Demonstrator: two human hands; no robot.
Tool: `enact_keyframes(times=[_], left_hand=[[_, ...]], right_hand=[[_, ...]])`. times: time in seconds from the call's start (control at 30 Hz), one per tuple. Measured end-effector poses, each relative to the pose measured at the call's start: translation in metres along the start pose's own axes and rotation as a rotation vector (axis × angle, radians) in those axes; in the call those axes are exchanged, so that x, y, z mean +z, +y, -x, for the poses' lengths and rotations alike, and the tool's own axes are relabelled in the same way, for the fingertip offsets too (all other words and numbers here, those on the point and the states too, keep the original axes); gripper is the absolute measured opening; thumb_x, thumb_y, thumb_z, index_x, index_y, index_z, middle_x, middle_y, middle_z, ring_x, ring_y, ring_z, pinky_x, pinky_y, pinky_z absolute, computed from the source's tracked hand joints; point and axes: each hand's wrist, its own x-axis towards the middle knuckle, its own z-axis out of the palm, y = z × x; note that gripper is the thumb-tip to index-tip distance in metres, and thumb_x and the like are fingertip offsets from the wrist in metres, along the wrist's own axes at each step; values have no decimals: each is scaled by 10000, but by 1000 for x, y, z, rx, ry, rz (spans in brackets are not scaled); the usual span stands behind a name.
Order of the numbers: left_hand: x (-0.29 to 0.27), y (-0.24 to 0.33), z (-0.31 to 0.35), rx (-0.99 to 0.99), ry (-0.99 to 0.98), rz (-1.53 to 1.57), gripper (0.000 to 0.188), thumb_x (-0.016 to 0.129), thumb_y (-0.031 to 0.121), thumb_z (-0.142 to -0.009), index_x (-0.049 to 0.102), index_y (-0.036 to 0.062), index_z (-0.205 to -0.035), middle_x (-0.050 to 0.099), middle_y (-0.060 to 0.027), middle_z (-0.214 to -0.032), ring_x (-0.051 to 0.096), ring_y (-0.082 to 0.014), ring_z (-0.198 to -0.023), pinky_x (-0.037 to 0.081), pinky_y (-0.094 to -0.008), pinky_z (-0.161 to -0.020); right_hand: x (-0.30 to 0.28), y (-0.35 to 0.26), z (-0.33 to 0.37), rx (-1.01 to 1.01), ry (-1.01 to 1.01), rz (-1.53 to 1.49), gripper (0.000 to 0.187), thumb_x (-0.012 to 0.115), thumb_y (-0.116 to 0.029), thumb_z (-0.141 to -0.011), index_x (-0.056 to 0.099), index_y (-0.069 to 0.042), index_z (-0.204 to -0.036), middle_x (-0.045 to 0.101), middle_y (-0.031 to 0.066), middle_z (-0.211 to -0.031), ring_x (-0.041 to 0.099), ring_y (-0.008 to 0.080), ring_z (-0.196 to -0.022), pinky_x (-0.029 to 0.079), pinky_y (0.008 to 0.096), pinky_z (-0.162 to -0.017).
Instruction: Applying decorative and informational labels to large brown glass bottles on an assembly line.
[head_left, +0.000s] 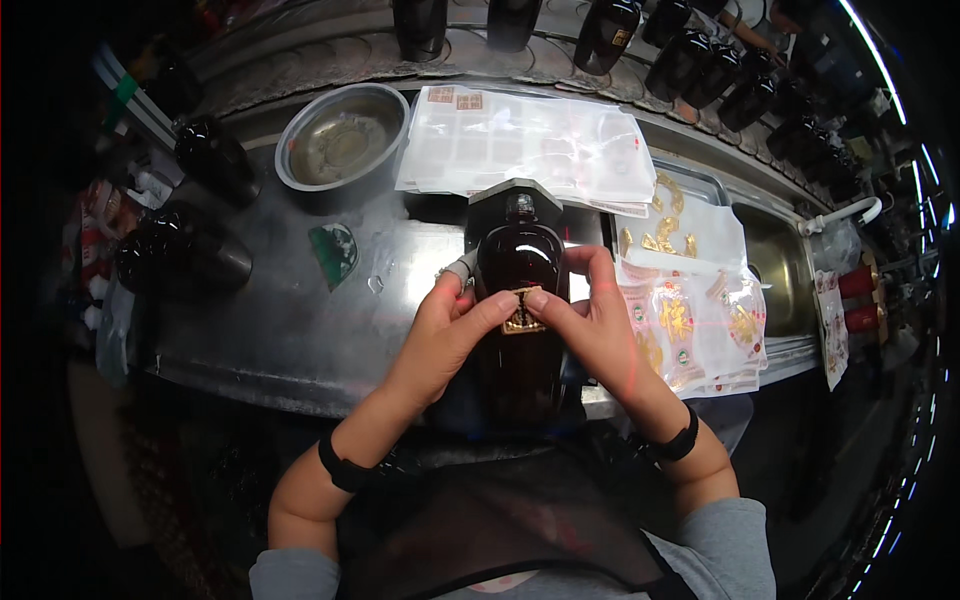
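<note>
I'm half-curling left fingers (447,290) and right fingers (600,270) around dark bottle (521,380), thumbs (491,313) pressing gold label (521,325); guessing bottle heavy, slick, fragile; cradling sides best.

Both hands (440,338) (602,328) close together, thumb tips (508,302) nearly touching, fingers (590,260) curved, forearms (383,415) angled inward

Dim, black-rimmed, bent by fisheye distortion; brightest on white sheets (540,150), with glare on metal counter (400,260) and glossy dark bottle (520,262); streaked at upper right by strip light (881,62).
</note>
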Motion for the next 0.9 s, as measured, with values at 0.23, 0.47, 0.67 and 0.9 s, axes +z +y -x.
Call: enact_keyframes(times=[0.23,0.47,0.67,0.9], left_hand=[[-2,-15,-16,107,69,-40,541,684,239,-950,434,-21,-1354,628,-112,-1169,617,-125,-1048,510,-261,-893],[-16,-22,-23,84,60,-75,575,656,277,-970,408,-34,-1386,616,-117,-1184,606,-123,-1062,500,-259,-894],[-7,-12,-15,146,47,-154,735,675,163,-939,245,-29,-1503,528,-150,-1320,548,-173,-1202,457,-313,-1004],[-11,-8,-25,115,23,-74,716,687,155,-926,279,-39,-1482,564,-142,-1276,580,-177,-1163,474,-306,-986]], right_hand=[[1,22,-10,-110,-5,-22,535,731,-216,-894,403,30,-1236,612,165,-1105,672,125,-749,528,234,-569],[9,28,-21,-110,27,-37,524,719,-213,-911,402,29,-1251,601,161,-1128,657,105,-722,518,229,-554],[4,28,-19,-138,-40,-74,522,705,-164,-907,385,18,-1277,576,165,-1171,670,113,-771,541,229,-581],[-2,30,-24,-122,-87,-116,530,678,-133,-916,357,13,-1312,538,178,-1238,677,135,-833,563,239,-655]])
